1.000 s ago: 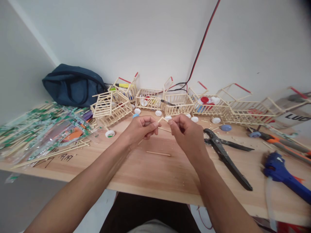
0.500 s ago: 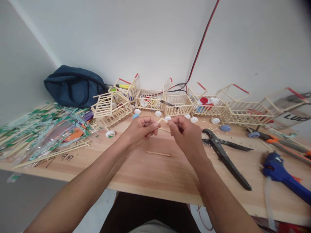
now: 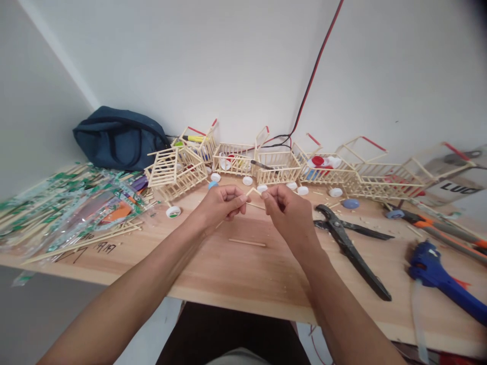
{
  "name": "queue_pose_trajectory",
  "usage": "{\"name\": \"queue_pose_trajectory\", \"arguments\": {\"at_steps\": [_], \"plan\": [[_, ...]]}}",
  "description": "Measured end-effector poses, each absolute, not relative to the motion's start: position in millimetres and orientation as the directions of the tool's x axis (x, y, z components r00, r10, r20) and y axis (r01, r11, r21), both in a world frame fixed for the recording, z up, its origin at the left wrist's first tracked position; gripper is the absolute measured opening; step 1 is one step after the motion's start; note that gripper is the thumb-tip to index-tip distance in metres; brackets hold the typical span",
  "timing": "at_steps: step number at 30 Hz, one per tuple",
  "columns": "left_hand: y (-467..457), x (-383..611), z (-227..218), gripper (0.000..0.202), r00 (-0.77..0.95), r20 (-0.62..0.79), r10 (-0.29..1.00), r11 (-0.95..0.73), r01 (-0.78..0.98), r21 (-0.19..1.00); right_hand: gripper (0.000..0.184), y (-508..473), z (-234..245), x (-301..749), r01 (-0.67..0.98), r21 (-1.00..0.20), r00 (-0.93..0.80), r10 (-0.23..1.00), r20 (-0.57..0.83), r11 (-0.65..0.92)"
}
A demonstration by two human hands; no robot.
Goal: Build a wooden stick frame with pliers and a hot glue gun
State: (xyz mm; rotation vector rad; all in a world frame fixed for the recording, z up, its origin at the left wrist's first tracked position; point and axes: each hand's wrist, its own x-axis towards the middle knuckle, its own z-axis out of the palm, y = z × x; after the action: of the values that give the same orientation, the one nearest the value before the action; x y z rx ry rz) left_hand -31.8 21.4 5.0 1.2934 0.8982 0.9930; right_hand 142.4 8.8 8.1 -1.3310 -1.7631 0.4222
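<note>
My left hand (image 3: 221, 204) and my right hand (image 3: 284, 210) are raised just above the wooden table (image 3: 243, 268), fingers pinched together. Between them they hold thin wooden sticks (image 3: 253, 191) joined at an angle, each hand gripping one end. Another loose stick (image 3: 247, 243) lies on the table just below my hands. A second stick shows under my left hand.
A row of small stick-built carts (image 3: 279, 166) with bottle caps lines the wall. Black pliers (image 3: 348, 243) lie right of my hands, a blue glue gun (image 3: 441, 279) further right. Packets of sticks (image 3: 72, 213) cover the left side, near a dark blue bag (image 3: 119, 144).
Both hands stay pinched on the sticks and have shifted slightly down and left in view; the camera tilted a little. Nothing was let go.
</note>
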Motion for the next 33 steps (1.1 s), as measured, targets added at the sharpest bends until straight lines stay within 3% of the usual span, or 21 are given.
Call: {"name": "queue_pose_trajectory", "arguments": {"at_steps": [33], "plan": [[23.2, -32.3, 2.4, 0.03, 0.329, 0.056, 0.943, -0.047, -0.035, 0.998, 0.023, 9.3, 6.5, 142.8, 0.602, -0.709, -0.059, 0.905, 0.421, 0.368]]}}
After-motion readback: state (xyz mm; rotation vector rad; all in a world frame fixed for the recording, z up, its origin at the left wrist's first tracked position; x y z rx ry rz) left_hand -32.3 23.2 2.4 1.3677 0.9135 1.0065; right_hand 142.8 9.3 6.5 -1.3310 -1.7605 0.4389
